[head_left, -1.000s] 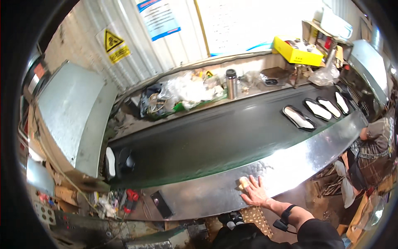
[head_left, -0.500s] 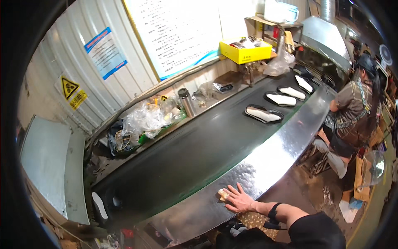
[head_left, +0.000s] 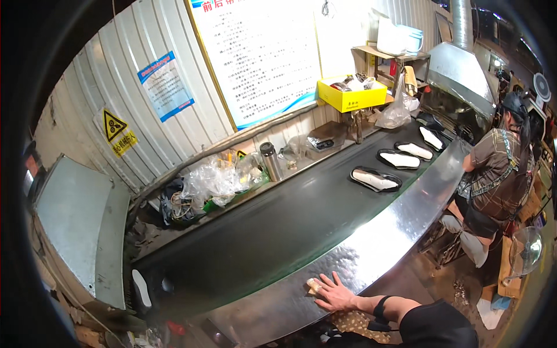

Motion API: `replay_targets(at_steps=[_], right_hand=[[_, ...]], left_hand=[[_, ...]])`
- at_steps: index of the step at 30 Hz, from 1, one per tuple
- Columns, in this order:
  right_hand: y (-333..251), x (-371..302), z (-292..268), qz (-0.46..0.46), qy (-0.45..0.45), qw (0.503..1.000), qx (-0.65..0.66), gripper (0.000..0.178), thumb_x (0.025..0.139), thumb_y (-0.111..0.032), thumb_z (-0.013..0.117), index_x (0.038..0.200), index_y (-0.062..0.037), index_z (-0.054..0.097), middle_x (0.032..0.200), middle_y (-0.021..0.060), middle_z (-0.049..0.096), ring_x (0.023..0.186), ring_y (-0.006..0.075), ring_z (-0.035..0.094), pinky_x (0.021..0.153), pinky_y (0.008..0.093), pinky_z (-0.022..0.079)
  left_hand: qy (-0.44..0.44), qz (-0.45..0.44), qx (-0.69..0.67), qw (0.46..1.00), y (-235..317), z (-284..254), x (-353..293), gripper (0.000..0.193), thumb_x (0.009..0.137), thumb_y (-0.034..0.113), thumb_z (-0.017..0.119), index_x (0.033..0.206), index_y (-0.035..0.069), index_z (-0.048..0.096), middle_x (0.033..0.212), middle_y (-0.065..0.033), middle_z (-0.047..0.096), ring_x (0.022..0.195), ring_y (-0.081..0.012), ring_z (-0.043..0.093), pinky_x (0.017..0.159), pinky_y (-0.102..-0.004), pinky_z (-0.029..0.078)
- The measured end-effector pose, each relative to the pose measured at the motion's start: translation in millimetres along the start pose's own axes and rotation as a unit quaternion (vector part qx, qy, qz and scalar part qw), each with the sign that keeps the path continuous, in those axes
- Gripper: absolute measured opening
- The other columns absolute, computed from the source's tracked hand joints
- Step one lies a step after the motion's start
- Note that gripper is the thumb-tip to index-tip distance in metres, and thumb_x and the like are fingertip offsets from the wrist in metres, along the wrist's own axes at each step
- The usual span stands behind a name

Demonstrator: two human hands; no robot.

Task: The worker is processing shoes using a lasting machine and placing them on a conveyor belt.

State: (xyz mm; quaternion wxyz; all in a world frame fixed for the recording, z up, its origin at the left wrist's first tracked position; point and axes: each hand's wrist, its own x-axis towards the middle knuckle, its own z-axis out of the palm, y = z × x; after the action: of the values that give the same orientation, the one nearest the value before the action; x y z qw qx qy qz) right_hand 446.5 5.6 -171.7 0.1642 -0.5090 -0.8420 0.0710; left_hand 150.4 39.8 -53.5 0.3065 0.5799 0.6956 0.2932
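My right hand (head_left: 335,294) rests palm down on the shiny metal ledge (head_left: 261,310) along the near side of the belt, fingers spread. A tan wrap (head_left: 314,286) shows at one finger; whether it is tape or a loose piece I cannot tell. A black band circles the forearm. My left hand is out of view. Beyond the ledge runs a dark conveyor belt (head_left: 255,232). Nearest along it lies a black shoe upper with a white insole (head_left: 376,180), with several similar ones behind. A single white insole (head_left: 141,288) lies at the belt's left end.
A co-worker (head_left: 502,168) sits at the far right beside the belt. Behind the belt are plastic bags (head_left: 214,180), a steel flask (head_left: 270,161) and a yellow box (head_left: 351,97). A metal hood (head_left: 458,75) stands at the far end, a grey metal cover (head_left: 75,226) at the left.
The view has tilted, so the scene sits lower and slightly to the right. My right hand stays on the ledge in the same pose.
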Motion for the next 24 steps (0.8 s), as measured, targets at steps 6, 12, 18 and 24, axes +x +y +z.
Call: replay_targets(at_steps=[6,12,18,24], right_hand=[[3.2,-3.4,-4.0,0.004,-0.006,1.0,-0.007,0.056,0.1,-0.048,0.044,0.132,-0.0025,0.052,0.156,0.0154,0.036,0.146,0.0382,0.028,0.115,0.0681,0.015],[1.9,-2.0,-0.3,-0.006,-0.033,0.999,-0.028,0.057,0.101,-0.047,0.041,0.136,-0.0032,0.05,0.157,0.0159,0.036,0.146,0.039,0.029,0.114,0.0687,0.017],[4.4,-2.5,-0.8,0.003,-0.046,0.999,-0.01,0.058,0.101,-0.048,0.04,0.137,-0.0033,0.049,0.157,0.0162,0.035,0.147,0.0386,0.026,0.115,0.0683,0.016],[-0.8,-0.7,-3.0,0.006,-0.002,1.0,0.017,0.057,0.099,-0.047,0.044,0.136,-0.0041,0.05,0.154,0.0168,0.039,0.146,0.0402,0.028,0.114,0.0688,0.015]], left_hand=[[-0.065,0.044,-0.032,0.996,43.3,40.1,24.8,0.038,0.097,0.026,0.061,0.129,0.006,0.054,0.114,-0.0152,0.065,0.101,-0.0302,0.062,0.089,-0.0412,0.05],[-0.095,0.045,-0.036,0.994,57.1,68.9,35.6,0.036,0.098,0.026,0.061,0.127,0.005,0.056,0.112,-0.015,0.065,0.101,-0.0296,0.062,0.089,-0.0406,0.049],[-0.077,0.011,-0.049,0.996,31.5,55.1,17.3,0.034,0.098,0.026,0.06,0.125,0.004,0.058,0.111,-0.0148,0.065,0.1,-0.029,0.061,0.088,-0.04,0.049],[-0.011,-0.031,-0.084,0.996,9.6,-3.0,-17.4,0.033,0.099,0.025,0.059,0.122,0.003,0.06,0.109,-0.0146,0.065,0.099,-0.0285,0.061,0.088,-0.0393,0.049]])
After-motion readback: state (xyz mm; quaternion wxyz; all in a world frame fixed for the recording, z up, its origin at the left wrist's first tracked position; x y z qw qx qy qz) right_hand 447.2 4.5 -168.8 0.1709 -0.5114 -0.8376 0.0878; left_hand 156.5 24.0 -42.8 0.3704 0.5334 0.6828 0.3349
